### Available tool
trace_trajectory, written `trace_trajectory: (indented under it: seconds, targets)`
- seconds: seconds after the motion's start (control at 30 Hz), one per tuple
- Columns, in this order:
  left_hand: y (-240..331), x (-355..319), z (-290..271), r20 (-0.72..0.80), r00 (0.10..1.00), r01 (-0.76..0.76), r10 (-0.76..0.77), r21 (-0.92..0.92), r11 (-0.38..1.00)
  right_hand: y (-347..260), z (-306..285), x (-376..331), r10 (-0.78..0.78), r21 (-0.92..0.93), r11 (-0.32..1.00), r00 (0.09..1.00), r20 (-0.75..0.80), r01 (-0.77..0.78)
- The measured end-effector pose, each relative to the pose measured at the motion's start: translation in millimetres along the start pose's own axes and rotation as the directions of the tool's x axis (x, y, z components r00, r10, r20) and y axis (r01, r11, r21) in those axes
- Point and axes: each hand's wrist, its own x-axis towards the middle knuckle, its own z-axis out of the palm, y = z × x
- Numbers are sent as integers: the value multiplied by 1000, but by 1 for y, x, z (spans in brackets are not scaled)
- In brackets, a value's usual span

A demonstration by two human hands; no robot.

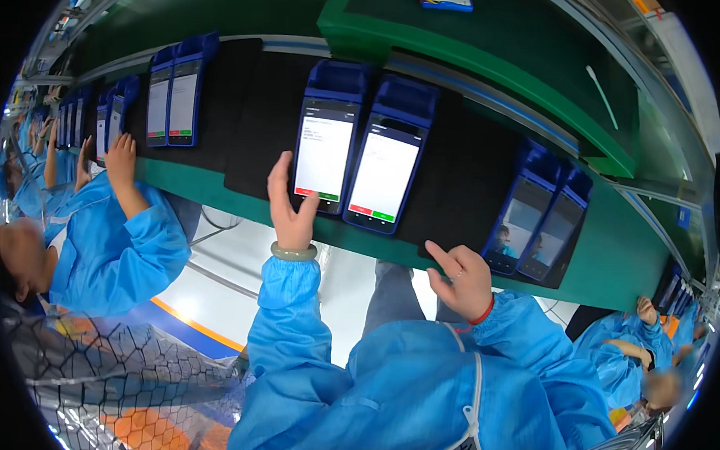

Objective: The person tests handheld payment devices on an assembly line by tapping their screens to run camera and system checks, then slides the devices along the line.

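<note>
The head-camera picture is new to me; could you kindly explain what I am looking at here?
It is one picture from a wide fisheye camera worn on a person's head, looking down at their own two bare hands, so straight edges bend near the rim. The blue sleeves from the lower edge are that person's arms. The left hand reaches up beside the left handheld terminal, a blue device with a lit white screen, fingers at its lower left edge. The right handheld terminal lies next to it. The right hand hovers near the green table edge, forefinger out, holding nothing. The devices lie in pairs on a dark belt; another pair sits to the right. Other people in blue coats work on both sides.
</note>
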Motion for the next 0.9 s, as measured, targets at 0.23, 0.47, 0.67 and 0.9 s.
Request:
trace_trajectory:
  seconds: [0.23,0.47,0.67,0.9]
  targets:
    - [65,-67,72,-82,986,-157,146,-153,976,46,-38,-89,177,26,982,859,-481,-188]
    - [84,-109,160,586,805,104,87,-286,953,113,-51,-136,609,350,792,609,-509,-500]
    - [80,-108,169,679,724,83,117,-254,964,115,-47,-117,519,210,851,705,-484,-482]
    - [82,-106,170,675,730,62,109,-223,973,108,-41,-105,556,195,815,641,-530,-546]
